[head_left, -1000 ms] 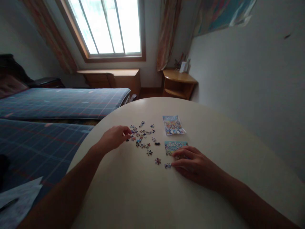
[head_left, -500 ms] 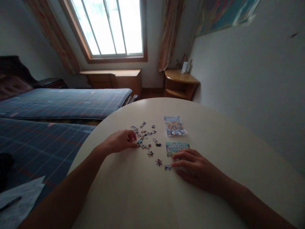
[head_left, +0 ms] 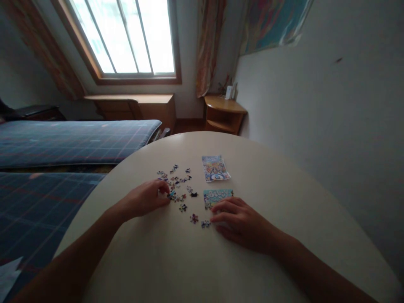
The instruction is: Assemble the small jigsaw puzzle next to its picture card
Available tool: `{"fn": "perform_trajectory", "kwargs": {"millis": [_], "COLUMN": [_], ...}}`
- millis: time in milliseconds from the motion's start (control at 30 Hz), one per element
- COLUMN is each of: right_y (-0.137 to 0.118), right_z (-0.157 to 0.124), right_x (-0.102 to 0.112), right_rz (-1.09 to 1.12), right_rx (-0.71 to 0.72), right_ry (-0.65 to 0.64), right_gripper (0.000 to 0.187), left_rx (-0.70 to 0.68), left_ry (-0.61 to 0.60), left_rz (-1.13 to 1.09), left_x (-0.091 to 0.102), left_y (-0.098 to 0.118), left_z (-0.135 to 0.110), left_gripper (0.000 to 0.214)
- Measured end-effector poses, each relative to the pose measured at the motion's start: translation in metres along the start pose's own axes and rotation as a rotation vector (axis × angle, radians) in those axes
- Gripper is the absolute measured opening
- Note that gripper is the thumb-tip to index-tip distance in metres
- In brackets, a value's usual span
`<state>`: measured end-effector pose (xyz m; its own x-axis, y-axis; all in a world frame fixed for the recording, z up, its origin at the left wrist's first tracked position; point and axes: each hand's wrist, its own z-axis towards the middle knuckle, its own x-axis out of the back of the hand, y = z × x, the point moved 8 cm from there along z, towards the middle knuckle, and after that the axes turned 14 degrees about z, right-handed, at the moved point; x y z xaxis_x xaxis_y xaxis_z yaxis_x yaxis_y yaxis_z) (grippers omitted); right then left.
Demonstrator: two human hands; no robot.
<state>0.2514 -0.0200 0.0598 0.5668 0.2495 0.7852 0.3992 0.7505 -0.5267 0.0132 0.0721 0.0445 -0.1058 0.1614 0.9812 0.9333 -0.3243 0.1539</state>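
Note:
Loose jigsaw puzzle pieces (head_left: 179,180) lie scattered on the round pale table (head_left: 158,256). At their near left edge is my left hand (head_left: 147,197), fingers curled and thumb tip close to them, around a small blue puzzle piece (head_left: 171,194). My right hand (head_left: 241,221) rests with fingers stretched out and slightly apart, partly covering a teal printed card (head_left: 217,194). Just left of its fingertips is a puzzle piece (head_left: 205,224), and a reddish puzzle piece (head_left: 194,218) lies a little farther left.
Behind the card lies a colourful printed packet (head_left: 216,168). A bed with a blue plaid mattress (head_left: 78,141) stands left of the table. Beyond the far edge are a wooden desk (head_left: 154,99) and a corner shelf (head_left: 224,104); a white wall (head_left: 299,109) runs along the right.
The view has turned a little to the right, so everything appears farther left. The blue piece has shifted slightly at my left fingertips. My right hand stays over the card.

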Motion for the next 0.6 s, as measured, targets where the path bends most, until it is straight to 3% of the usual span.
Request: {"fn": "perform_trajectory", "kwargs": {"millis": [133,367,600], "right_y": [0.003,0.030,0.039], "right_z": [-0.002,-0.015,-0.020], "right_x": [0.010,0.052,0.053], "right_rz": [-0.013,-0.126,-0.117], "right_rx": [0.006,-0.090,-0.122], "right_ry": [0.032,0.202,0.203], "right_gripper": [0.018,0.017,0.017], "left_rx": [0.049,0.087,0.021], "left_ry": [0.017,0.011,0.017], "left_rz": [0.029,0.016,0.023], "left_x": [0.000,-0.002,-0.009], "left_y": [0.003,0.003,0.001], "left_z": [-0.002,-0.001,0.000], "left_gripper": [0.025,0.026,0.025]}}
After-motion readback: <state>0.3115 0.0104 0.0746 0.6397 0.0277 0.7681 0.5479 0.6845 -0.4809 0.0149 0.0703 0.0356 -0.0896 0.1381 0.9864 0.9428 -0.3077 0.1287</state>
